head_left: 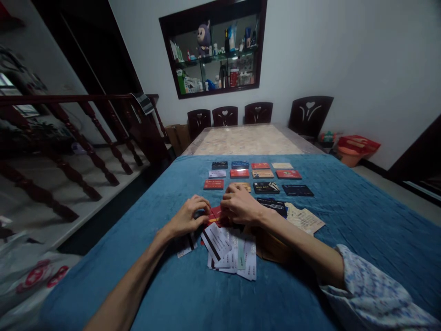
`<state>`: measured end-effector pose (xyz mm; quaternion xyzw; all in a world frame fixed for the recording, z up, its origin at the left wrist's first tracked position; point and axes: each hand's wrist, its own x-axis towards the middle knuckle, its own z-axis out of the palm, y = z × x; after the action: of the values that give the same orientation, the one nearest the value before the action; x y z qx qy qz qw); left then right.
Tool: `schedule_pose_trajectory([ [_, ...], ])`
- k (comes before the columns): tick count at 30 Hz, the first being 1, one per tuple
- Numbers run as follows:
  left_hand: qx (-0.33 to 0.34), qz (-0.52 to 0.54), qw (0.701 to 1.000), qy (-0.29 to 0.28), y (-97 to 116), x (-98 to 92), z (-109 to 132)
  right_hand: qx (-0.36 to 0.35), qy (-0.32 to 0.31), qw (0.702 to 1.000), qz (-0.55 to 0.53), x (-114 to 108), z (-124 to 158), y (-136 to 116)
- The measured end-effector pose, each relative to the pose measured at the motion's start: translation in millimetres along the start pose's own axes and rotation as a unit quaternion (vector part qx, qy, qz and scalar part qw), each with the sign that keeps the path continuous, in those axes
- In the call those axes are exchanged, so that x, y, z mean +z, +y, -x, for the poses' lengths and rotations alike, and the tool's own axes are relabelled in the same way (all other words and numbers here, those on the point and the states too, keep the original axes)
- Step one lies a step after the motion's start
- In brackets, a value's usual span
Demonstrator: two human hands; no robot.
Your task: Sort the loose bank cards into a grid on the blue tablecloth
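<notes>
My left hand [191, 214] is closed, its thumb and fingertips on the left edge of some red cards [215, 214]. From the other side my right hand [243, 205] curls its fingers over the same red cards; its fingertips are partly hidden. Below them lies a loose, overlapping pile of white cards [231, 250], the top one with a dark stripe. Another striped card [187, 244] lies under my left wrist. Beyond my hands, small card stacks stand in rows, among them a red stack [213, 184] and a black and gold card [266, 187].
Dark cards [275, 207] and cream cards [306, 219] lie by my right forearm, which partly covers a brown item [272, 246]. A blue cloth [165, 285] covers the table's near part. Chairs [258, 114] stand at the far end; a wooden railing [86, 138] runs along the left.
</notes>
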<state>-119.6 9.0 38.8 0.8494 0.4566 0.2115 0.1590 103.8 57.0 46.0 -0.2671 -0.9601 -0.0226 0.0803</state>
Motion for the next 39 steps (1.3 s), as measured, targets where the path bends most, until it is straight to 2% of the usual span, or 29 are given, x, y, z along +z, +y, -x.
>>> schedule_pose_trajectory([
  [8,0.028,0.046,0.985,-0.163,11,-14.2,12,-0.016,0.006,1.000,-0.021,9,3,1],
  [13,0.041,0.029,0.976,-0.213,13,-10.6,15,-0.035,-0.004,0.999,-0.039,8,5,-1],
  [20,0.038,0.043,0.978,-0.199,17,-2.2,14,-0.025,-0.018,0.999,-0.042,7,5,-2],
  [32,0.044,0.020,0.982,-0.185,21,0.6,15,-0.021,-0.009,0.999,-0.049,10,5,-1],
  [39,0.031,-0.019,0.990,-0.136,15,-4.8,14,-0.011,-0.003,0.999,-0.046,1,6,-4],
])
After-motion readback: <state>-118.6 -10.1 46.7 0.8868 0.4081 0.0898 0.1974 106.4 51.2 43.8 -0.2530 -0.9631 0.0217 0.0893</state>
